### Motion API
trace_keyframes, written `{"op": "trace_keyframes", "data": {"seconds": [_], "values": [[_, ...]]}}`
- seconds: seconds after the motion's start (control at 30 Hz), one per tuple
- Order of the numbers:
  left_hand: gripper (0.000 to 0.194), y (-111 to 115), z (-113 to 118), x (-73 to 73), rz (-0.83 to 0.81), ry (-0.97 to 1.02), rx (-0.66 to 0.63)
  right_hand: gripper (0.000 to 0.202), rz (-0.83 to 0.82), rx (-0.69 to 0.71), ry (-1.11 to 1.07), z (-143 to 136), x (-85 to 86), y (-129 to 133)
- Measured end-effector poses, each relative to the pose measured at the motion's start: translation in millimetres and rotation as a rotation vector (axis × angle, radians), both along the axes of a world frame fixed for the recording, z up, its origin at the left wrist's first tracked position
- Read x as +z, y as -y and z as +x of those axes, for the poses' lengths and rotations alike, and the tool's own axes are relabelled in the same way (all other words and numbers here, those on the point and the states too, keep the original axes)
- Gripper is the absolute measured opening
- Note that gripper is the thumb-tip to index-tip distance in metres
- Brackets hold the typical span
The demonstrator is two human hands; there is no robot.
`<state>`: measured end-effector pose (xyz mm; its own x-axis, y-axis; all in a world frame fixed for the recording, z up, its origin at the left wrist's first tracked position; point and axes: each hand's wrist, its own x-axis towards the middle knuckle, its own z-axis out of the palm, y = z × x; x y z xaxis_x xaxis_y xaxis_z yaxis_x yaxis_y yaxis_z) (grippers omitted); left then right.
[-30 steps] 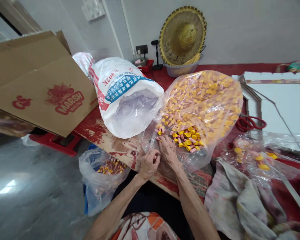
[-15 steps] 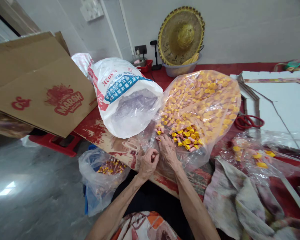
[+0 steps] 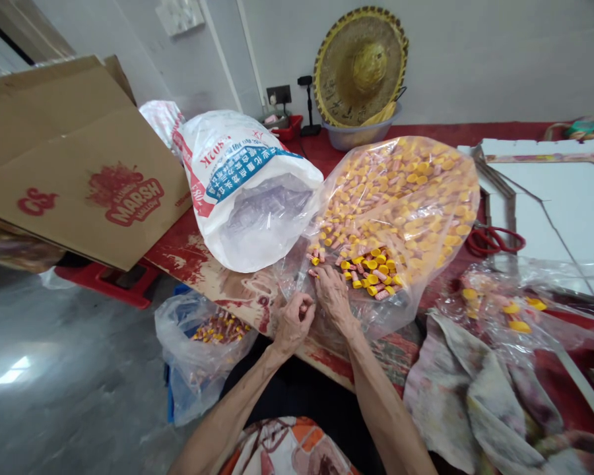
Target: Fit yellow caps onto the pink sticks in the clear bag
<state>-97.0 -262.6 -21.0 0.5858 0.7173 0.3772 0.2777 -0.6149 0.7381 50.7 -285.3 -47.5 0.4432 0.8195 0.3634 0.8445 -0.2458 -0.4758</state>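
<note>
My left hand (image 3: pixel 293 324) is closed, its thumb and fingers curled around a small pink-patterned tube (image 3: pixel 303 308) that mostly hides in the grip. Close beside it, my right hand (image 3: pixel 331 293) reaches over a clear plastic bag (image 3: pixel 410 310). Its fingers are bent together at a small patterned tube (image 3: pixel 312 272) that pokes out by the fingertips. Many pink tubes with yellow caps (image 3: pixel 376 270) lie in the bag's mouth, just right of that hand, and more show through the plastic behind.
A white printed sack (image 3: pixel 247 178) lies open left of the bag. Below the table edge, a clear bag (image 3: pixel 178 343) holds more tubes. A cardboard box (image 3: pixel 79 165) stands left. Red-handled scissors (image 3: pixel 495 240), a cloth (image 3: pixel 455 389) and a straw hat (image 3: pixel 361 72) are around.
Both hands stay in nearly the same place with the same hold. The view has shifted very slightly.
</note>
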Motion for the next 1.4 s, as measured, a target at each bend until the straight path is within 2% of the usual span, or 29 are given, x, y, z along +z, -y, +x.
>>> {"op": "trace_keyframes", "data": {"seconds": [0.17,0.3,0.47,0.6,0.7,0.8,0.9,1.03,1.1,1.23,1.3,1.4], "values": [[0.005,-5,-3,0.3,-0.141,-0.049,-0.003,0.030,0.090,0.025,-0.064,0,5.2,2],[0.017,-12,-9,-2.6,-0.253,-0.035,0.087,0.038,0.159,-0.033,-0.046,6,5.9,4],[0.016,-24,-12,0.9,-0.240,-0.063,-0.059,0.032,0.050,0.004,-0.013,10,3.8,5],[0.018,-28,-12,10.3,-0.392,-0.057,-0.037,0.035,0.130,-0.029,-0.068,5,4.8,5],[0.014,-25,-11,11.9,-0.292,-0.100,-0.041,0.035,0.076,-0.025,-0.044,5,3.0,5],[0.010,-20,-8,11.5,-0.037,-0.280,-0.198,0.033,0.035,0.002,-0.034,8,-1.1,4],[0.023,-18,-5,16.0,0.078,-0.345,-0.311,0.033,0.123,-0.033,-0.087,13,-4.1,4],[0.039,-15,-4,23.9,0.112,-0.306,-0.217,0.033,0.181,-0.087,-0.077,17,-7.0,4],[0.040,-12,-5,23.9,0.115,-0.361,-0.233,0.031,0.148,-0.062,-0.061,16,-8.6,3],[0.044,-13,-5,17.2,-0.075,-0.361,-0.292,0.029,0.189,-0.014,-0.095,10,-8.6,2],[0.046,-15,-7,12.8,-0.153,-0.273,-0.226,0.031,0.243,-0.013,-0.107,8,-7.1,2],[0.043,-15,-12,7.4,-0.108,-0.212,-0.109,0.034,0.230,-0.008,-0.076,6,-5.5,3]]}}
